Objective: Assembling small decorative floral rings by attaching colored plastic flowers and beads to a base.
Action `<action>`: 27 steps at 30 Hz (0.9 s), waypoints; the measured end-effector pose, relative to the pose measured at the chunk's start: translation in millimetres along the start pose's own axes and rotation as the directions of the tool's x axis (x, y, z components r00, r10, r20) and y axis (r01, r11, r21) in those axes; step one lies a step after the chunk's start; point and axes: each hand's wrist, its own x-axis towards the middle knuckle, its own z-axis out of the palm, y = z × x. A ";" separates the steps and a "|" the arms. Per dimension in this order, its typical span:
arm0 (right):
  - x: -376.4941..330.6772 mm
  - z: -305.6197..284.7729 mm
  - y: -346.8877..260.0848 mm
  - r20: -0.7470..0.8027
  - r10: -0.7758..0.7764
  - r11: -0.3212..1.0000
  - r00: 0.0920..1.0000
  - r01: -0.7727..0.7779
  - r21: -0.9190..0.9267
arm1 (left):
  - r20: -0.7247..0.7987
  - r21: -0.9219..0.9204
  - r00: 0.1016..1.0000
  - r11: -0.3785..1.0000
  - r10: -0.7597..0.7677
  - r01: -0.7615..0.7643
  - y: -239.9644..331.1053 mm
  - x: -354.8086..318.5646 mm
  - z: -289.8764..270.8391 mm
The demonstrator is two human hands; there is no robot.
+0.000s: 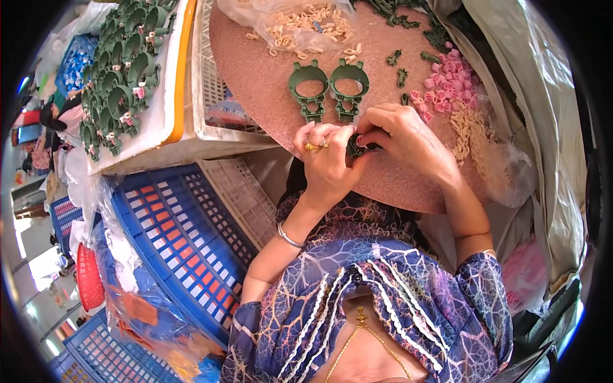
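At the far left of the frame a red basket (89,276) sits low by the floor, and next to it a blue crate (185,236) slants across the lower left with orange pieces showing through its grid. Above it, in the upper left, a white tray (167,96) with an orange edge is packed with finished green pieces (124,70) carrying small pink and cream bits. A white crate (220,89) stands just right of the tray, partly under the round brown desk (255,76). At the top centre a clear bag of cream parts (306,25) lies on the desk, and below it two green frames (329,86) rest flat side by side. Just under them, near the middle of the frame, the left hand (329,163), wearing a gold ring, is curled with its fingertips pinched on a small dark green part (359,148); the right hand (399,137) meets it from the right and pinches the same part, which is held just above the desk's near edge. Further right lie a few loose green bits (399,67), then a heap of pink parts (447,83) and a strip of cream parts (469,131) along the desk's right side.
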 end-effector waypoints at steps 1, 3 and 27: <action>-0.3 0.9 1.1 -0.022 -0.007 0.999 1.000 0.006 -0.052 | -0.005 -0.007 1.000 1.000 -0.002 0.002 -0.1 -0.1 0.2; -0.3 0.2 -0.6 -0.014 -0.024 0.997 1.000 0.023 -0.074 | 0.003 -0.003 1.000 1.000 -0.004 0.004 -0.3 -1.3 -0.6; -11.4 -69.9 25.4 -0.563 0.080 0.886 0.823 -0.317 -0.338 | 0.027 -0.075 0.985 0.983 0.168 -0.166 1.5 0.0 -4.2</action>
